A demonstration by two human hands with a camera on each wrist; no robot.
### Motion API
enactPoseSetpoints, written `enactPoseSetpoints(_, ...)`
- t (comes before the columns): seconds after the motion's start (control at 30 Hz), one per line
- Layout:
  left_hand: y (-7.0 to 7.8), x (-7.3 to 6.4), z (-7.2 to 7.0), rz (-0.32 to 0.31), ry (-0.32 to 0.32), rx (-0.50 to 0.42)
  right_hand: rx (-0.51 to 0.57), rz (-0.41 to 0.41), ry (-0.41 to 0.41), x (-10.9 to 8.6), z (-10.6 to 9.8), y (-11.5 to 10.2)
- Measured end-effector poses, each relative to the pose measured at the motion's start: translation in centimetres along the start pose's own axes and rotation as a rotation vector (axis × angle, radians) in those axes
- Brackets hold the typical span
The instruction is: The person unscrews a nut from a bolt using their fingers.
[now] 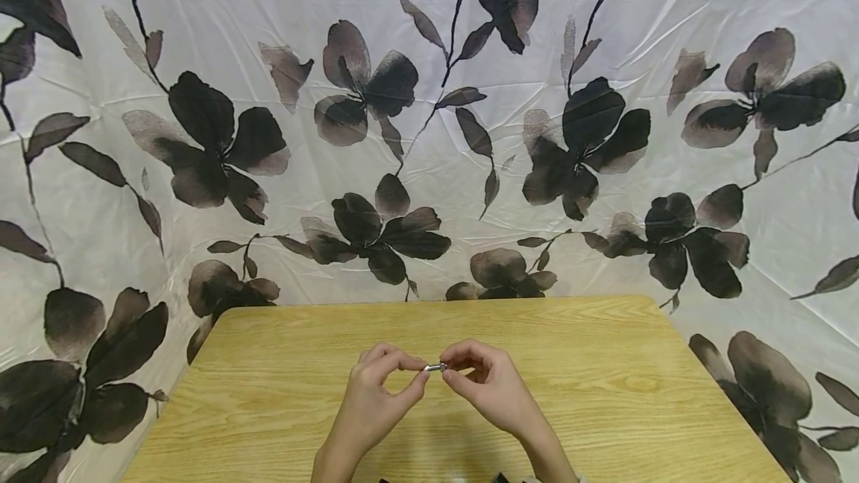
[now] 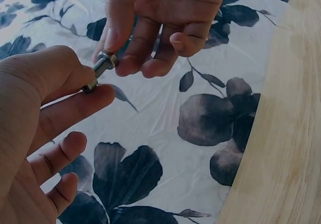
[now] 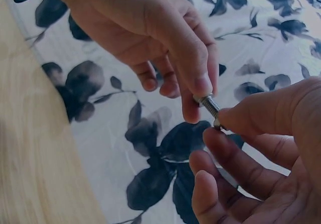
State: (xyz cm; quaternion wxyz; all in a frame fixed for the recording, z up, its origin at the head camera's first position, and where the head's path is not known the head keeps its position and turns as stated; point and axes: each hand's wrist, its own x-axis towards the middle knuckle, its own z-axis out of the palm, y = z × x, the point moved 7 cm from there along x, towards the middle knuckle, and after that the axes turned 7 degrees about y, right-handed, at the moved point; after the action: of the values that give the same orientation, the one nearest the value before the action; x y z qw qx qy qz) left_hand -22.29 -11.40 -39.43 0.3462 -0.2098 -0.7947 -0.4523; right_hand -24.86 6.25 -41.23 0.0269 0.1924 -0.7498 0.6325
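Observation:
A small silver bolt (image 1: 435, 367) with a threaded shank is held level between both hands, above the table. My left hand (image 1: 377, 397) pinches its left end between thumb and index finger. At the other end, thumb and fingertips of my right hand (image 1: 495, 391) grip a wider, nut-like metal piece. Threads of the bolt (image 2: 103, 66) show between the two sets of fingertips in the left wrist view. From the right wrist, the same bolt (image 3: 211, 105) slants between the hands, its ends partly hidden by fingers. The remaining fingers of each hand are loosely bent.
Beneath the hands lies a light wood-grain table (image 1: 268, 364) with rounded far corners. A white cloth (image 1: 483, 259) printed with dark flowers hangs behind and around it. Small dark objects (image 1: 499, 478) peek in at the bottom edge of the head view.

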Motion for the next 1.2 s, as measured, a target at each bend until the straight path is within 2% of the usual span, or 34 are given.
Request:
enactPoseSetpoints(0.17,0.1,0.0,0.1,0.014,0.003,-0.006,0.034,-0.072,0.009,-0.1,-0.1,-0.5)
enactPoseSetpoints(0.27,0.1,0.1,0.0,0.014,0.005,-0.004,0.056,-0.084,0.033,-0.1,-0.3,-0.7)
enactPoseSetpoints(0.33,0.2,0.1,0.0,0.016,0.008,0.002,0.053,-0.064,0.056,-0.1,-0.5,-0.7)
enactPoseSetpoints(0.47,0.3,0.1,0.0,0.030,0.017,0.011,-0.001,0.033,0.086,0.2,-0.6,-0.1)
enactPoseSetpoints(0.63,0.4,0.1,0.0,0.044,0.016,-0.004,-0.047,0.134,0.058,0.2,-0.5,0.6)
enactPoseSetpoints(0.83,0.4,0.1,0.0,0.049,0.014,-0.002,-0.051,0.121,0.010,0.1,-0.4,0.7)
enactPoseSetpoints(1.2,0.3,0.1,-0.1,0.045,0.015,0.003,-0.050,0.083,-0.012,0.1,-0.3,0.2)
